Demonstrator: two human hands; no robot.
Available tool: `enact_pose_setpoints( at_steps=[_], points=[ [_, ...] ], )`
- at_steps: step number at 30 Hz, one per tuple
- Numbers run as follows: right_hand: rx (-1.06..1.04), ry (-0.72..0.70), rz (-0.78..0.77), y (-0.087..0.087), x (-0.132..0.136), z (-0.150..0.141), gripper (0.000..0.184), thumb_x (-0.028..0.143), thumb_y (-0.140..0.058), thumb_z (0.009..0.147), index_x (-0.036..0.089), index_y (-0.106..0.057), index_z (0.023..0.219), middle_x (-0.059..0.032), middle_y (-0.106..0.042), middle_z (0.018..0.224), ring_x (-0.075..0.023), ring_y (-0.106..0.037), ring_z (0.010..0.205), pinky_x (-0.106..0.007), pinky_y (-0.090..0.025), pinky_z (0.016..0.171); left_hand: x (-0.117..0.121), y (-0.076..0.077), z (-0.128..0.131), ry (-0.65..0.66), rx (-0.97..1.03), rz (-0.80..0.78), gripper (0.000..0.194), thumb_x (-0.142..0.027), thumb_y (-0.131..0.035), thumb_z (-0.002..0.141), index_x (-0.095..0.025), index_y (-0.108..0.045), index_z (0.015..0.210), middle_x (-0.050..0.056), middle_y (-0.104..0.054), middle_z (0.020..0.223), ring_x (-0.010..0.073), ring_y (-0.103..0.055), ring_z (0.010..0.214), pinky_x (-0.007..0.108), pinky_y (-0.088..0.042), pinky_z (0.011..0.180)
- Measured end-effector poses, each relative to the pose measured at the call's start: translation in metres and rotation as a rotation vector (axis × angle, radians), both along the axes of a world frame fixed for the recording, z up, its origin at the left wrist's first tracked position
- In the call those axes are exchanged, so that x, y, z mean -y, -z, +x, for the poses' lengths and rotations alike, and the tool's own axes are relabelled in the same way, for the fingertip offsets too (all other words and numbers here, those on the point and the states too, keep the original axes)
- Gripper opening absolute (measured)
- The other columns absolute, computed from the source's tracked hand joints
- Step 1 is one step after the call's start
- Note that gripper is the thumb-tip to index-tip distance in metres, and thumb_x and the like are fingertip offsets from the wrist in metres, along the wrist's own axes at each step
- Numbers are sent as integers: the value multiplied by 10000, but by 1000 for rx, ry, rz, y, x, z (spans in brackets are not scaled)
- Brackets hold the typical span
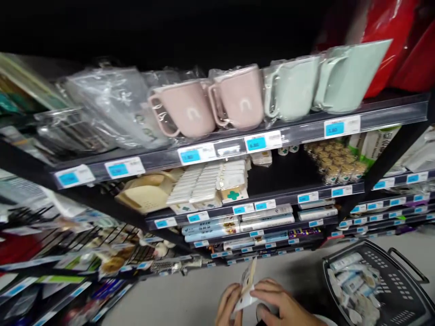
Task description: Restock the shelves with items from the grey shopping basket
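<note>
The left hand [229,304] and right hand [282,303] close on a small white-and-tan packet [247,290], curled fingers on both sides in a steady two-handed hold, just left of a dark plastic shopping basket [343,254]. The basket, on a gray floor [190,299], is heaped with white tube-like packets [353,285], below store shelving [238,149] lined with bagged pink mugs [238,97].

Mugs [238,97] stand in a row on the top shelf [299,133] of a store rack, with bagged goods [112,108] to their left. Boxed goods [207,185] fill the shelves below. At bottom centre, the left hand [228,305] and right hand [283,308] hold a packet [248,287] above the floor [163,294]. To their right, a shopping basket [401,290] holds packaged tubes [351,283]. A second rack [68,253] runs along the left.
</note>
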State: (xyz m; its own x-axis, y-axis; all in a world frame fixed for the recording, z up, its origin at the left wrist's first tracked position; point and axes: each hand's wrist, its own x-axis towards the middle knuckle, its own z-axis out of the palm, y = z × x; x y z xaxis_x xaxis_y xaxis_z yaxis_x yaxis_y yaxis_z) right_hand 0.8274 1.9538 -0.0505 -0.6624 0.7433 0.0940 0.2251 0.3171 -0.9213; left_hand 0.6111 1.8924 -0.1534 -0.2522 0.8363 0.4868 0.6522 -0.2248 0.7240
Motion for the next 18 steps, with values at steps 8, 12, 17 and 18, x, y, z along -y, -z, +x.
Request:
enact_pose_setpoints(
  at_steps=[8,12,17,18],
  points=[
    [26,180,291,-53,-2,-19,375,217,-557,969,235,-630,1337,-113,-683,1258,-195,-632,1206,-341,-522,1071,-34,-93,-48,227,-224,256,438,-4,-513,901,-216,-701,1235,75,-737,1091,172,-715,1021,249,-585,919],
    [71,366,526,-53,-20,-13,406,166,-566,951,252,-572,1347,-104,-643,1239,-191,-635,1166,-312,-553,1008,-57,-136,-41,347,-213,331,427,23,-483,901,-193,-703,1196,83,-734,1047,166,-697,1012,252,-586,895],
    [55,450,814,-66,-56,-6,332,70,-509,905,206,-630,1184,-104,-632,1076,-189,-639,925,-300,-580,763,-89,-180,-41,597,-290,385,353,-69,-440,990,-140,-664,1253,138,-728,1003,212,-675,1014,340,-607,839],
    [41,460,858,-70,-65,-5,328,52,-500,890,199,-640,1147,-100,-634,1043,-185,-624,875,-302,-566,722,-96,-188,-41,638,-316,381,346,-99,-430,1008,-138,-655,1267,145,-730,1000,220,-674,1015,351,-609,825]
  ],
)
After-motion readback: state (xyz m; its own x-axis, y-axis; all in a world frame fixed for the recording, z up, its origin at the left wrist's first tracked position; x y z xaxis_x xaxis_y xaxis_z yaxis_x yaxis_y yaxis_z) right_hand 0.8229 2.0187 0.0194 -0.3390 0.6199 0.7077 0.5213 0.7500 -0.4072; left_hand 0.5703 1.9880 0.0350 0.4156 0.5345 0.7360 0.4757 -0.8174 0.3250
